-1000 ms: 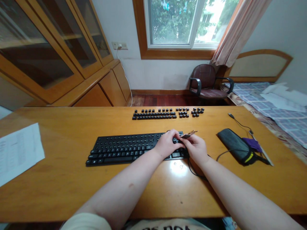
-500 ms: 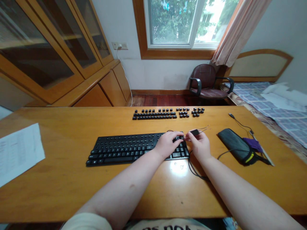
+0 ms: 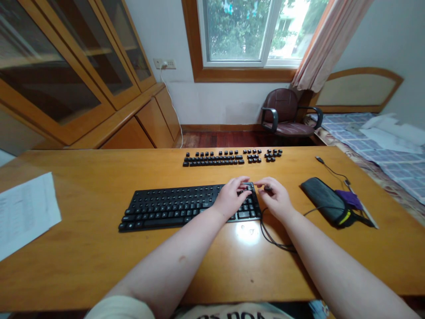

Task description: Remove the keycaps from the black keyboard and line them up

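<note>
A black keyboard [image 3: 172, 207] lies in front of me, with many upper keycaps off. My left hand [image 3: 229, 196] rests over its number pad at the right end. Its thumb and fingers are apart, and I see nothing held in them. Just off the keyboard's right edge is my right hand [image 3: 274, 195], fingers curled, the index finger pointing toward the number pad. A dark piece of a keycap puller [image 3: 268, 189] shows in its grip; the wires are hidden from view.
Removed keycaps [image 3: 212, 160] stand in rows along the far side of the desk [image 3: 99, 173]. A cable [image 3: 270, 237] loops beside the keyboard. On the right lie a dark pouch [image 3: 322, 201] and a purple cloth [image 3: 349, 199]. Paper sheets [image 3: 28, 212] are at left.
The keycap puller, whose black handle and wires stuck out of my right hand, is now mostly hidden in it. My two hands have parted slightly at the fingertips.
</note>
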{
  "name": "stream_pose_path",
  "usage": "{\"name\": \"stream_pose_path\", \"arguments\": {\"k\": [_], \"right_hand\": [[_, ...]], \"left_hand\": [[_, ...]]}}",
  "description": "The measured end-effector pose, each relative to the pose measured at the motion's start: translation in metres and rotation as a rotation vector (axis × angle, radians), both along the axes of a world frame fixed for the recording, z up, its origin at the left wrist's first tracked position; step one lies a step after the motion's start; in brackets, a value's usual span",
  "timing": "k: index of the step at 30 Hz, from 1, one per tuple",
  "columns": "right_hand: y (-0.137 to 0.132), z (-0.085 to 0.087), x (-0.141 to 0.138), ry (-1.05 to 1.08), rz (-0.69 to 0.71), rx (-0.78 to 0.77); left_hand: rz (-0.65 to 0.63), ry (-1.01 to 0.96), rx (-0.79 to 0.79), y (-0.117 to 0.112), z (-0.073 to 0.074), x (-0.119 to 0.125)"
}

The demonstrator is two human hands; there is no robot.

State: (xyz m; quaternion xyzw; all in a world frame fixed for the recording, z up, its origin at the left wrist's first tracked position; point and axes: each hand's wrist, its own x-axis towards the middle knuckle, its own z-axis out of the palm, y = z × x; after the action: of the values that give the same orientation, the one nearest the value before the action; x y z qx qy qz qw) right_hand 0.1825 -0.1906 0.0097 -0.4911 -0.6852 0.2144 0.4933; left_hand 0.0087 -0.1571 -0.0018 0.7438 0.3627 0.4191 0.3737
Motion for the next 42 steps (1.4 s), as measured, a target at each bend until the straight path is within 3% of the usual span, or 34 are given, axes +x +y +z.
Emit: {"name": "stream_pose_path", "arguments": {"k": [4, 14, 19, 22, 24, 28, 33, 42], "right_hand": [[0.004, 0.005, 0.005, -0.168, 0.116, -0.022], [0.004, 0.007, 0.012, -0.102, 0.092, -0.162], [0.029, 0.022, 0.051, -0.048, -0.295, -0.302], [0.062, 0.032, 0.093, -0.206, -0.572, -0.390], [0.083, 0.032, 0.116, -0.354, -0.619, -0.459], [0.112, 0.017, 0.135, -0.479, -0.598, -0.568], [0.128, -0.004, 0.137, -0.535, -0.560, -0.550], [0.139, -0.010, 0.143, -0.501, -0.526, -0.576]], "left_hand": [[-0.017, -0.066, -0.061, 0.002, -0.002, 0.001], [-0.090, -0.058, -0.069, -0.003, 0.005, -0.001], [-0.009, -0.029, -0.003, -0.003, 0.012, -0.004], [0.010, 0.002, -0.006, -0.003, 0.015, -0.005], [0.003, 0.018, -0.009, -0.003, 0.016, -0.005], [-0.012, 0.050, 0.011, -0.004, 0.016, -0.006], [-0.011, 0.071, 0.023, -0.004, 0.016, -0.007], [-0.029, 0.086, 0.030, -0.005, 0.021, -0.007]]}}
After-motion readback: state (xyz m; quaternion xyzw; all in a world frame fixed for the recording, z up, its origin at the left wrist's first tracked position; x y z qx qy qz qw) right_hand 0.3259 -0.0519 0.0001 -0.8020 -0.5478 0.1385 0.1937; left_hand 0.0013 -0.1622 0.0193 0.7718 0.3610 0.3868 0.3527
